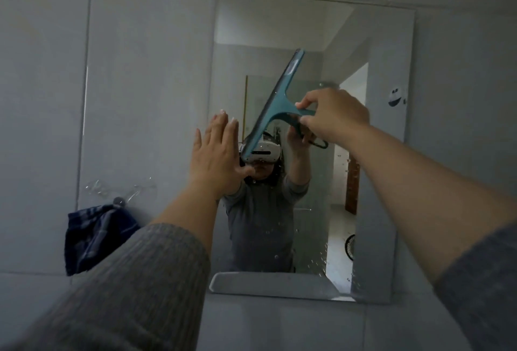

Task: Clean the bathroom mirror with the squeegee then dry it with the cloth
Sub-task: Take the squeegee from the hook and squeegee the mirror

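The rectangular mirror hangs on the tiled wall ahead, with water drops on its lower right part. A teal squeegee is held tilted in front of the glass, its blade running from upper right to lower left. My right hand grips its handle. My left hand is raised with fingers spread at the mirror's left edge, just left of the blade's lower end. A dark blue cloth hangs from a wall hook at the lower left.
A clear hook holder is stuck to the tile above the cloth. A small white shelf juts out under the mirror. A small white sticker sits at the mirror's right edge. The glass reflects a person and a doorway.
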The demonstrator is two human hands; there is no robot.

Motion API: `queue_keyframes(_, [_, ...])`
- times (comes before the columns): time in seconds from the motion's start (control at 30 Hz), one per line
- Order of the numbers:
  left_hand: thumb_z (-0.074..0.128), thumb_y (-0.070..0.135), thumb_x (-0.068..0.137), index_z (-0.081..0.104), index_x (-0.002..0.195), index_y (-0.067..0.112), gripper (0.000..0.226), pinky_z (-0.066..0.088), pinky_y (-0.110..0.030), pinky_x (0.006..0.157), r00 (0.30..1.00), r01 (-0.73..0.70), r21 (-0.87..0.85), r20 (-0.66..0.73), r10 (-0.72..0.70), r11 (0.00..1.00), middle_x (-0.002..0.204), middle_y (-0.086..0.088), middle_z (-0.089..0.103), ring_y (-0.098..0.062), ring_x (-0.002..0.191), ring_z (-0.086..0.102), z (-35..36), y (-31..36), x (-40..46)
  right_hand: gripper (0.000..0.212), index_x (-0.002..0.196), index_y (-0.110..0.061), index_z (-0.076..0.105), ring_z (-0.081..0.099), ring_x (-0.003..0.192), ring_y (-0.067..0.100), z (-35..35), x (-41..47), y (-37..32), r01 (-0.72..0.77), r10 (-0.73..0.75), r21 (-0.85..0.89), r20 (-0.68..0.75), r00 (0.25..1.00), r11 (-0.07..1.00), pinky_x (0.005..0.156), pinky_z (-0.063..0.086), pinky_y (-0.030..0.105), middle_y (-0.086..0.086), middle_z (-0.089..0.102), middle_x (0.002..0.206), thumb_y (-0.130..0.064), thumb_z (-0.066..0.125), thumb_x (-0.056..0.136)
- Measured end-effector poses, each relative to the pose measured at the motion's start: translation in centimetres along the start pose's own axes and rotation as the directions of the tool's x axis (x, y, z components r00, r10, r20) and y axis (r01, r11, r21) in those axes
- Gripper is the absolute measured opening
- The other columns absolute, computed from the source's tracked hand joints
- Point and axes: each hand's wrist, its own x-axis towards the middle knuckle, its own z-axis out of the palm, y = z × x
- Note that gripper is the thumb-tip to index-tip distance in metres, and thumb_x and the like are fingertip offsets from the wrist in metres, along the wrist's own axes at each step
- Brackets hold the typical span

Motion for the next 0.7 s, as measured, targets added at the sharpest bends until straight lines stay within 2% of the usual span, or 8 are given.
queue_keyframes(0.07, [0.066,0.062,0.072,0.0,0.151,0.016,0.112,-0.003,-0.046,0.119,0.996,-0.09,0.075,0.028,0.088,0.993,0.161,-0.006,-0.008,-0.023,0.147,-0.009,0.0,-0.2,0.3,0.03,0.114,-0.038,0.063,0.051,0.083,0.019,-1.1,0.0,2.1,-0.018,0.019,-0.07,0.018,1.0,0.997,0.069,0.041,0.031,-0.002,0.059,0.104,-0.026,0.066,0.087])
queue_keyframes(0.2, [0.069,0.06,0.071,-0.001,0.151,0.017,0.115,-0.001,-0.047,0.118,0.97,-0.236,0.183,0.099,0.221,0.954,0.16,-0.008,-0.011,-0.026,0.147,-0.009,-0.1,-0.1,1.4,0.026,0.109,-0.039,0.064,0.06,0.092,0.025,-2.4,-0.5,6.8,-0.087,0.087,-0.058,-0.004,0.996,0.995,0.073,0.046,0.035,0.0,0.063,0.106,-0.028,0.066,0.086])
queue_keyframes(0.27, [0.072,0.058,0.069,0.001,0.152,0.017,0.116,0.0,-0.046,0.118,0.971,-0.228,0.172,0.11,0.212,0.958,0.16,-0.008,-0.01,-0.027,0.147,-0.008,-0.1,0.1,1.5,0.027,0.112,-0.038,0.063,0.059,0.093,0.024,-2.6,-1.0,9.0,-0.127,0.126,-0.04,-0.038,0.991,0.991,0.076,0.047,0.036,-0.001,0.06,0.107,-0.028,0.065,0.087])
queue_keyframes(0.37, [0.072,0.056,0.069,-0.001,0.152,0.016,0.117,0.0,-0.044,0.119,0.973,-0.211,0.177,0.133,0.189,0.961,0.16,-0.008,-0.012,-0.027,0.147,-0.008,0.3,0.1,1.3,0.024,0.109,-0.036,0.062,0.057,0.086,0.021,-2.5,-2.0,11.5,-0.179,0.18,0.016,-0.073,0.981,0.984,0.075,0.048,0.036,-0.002,0.06,0.1,-0.028,0.066,0.087])
queue_keyframes(0.53, [0.067,0.063,0.069,-0.003,0.152,0.015,0.119,0.002,-0.044,0.119,0.975,-0.206,0.203,0.127,0.183,0.957,0.16,-0.008,-0.015,-0.026,0.147,-0.01,0.6,-0.1,1.4,0.024,0.108,-0.036,0.065,0.058,0.081,0.021,-1.7,-3.3,13.2,-0.274,0.29,0.144,-0.106,0.951,0.951,0.071,0.044,0.033,-0.003,0.06,0.091,-0.028,0.067,0.085])
queue_keyframes(0.63, [0.07,0.061,0.068,-0.004,0.152,0.016,0.12,0.003,-0.044,0.119,0.978,-0.195,0.197,0.114,0.176,0.961,0.16,-0.007,-0.013,-0.026,0.147,-0.008,0.7,0.0,1.3,0.024,0.109,-0.034,0.065,0.059,0.084,0.023,-1.0,-4.2,13.4,-0.356,0.393,0.235,-0.133,0.91,0.904,0.072,0.042,0.03,-0.001,0.061,0.094,-0.029,0.067,0.086])
queue_keyframes(0.7, [0.071,0.06,0.068,-0.003,0.152,0.017,0.12,0.003,-0.044,0.119,0.979,-0.193,0.194,0.106,0.175,0.962,0.16,-0.006,-0.013,-0.026,0.147,-0.007,0.8,0.0,1.3,0.023,0.108,-0.033,0.065,0.062,0.088,0.025,-0.5,-5.0,13.3,-0.4,0.456,0.303,-0.143,0.878,0.865,0.074,0.047,0.032,0.0,0.063,0.098,-0.028,0.067,0.085])
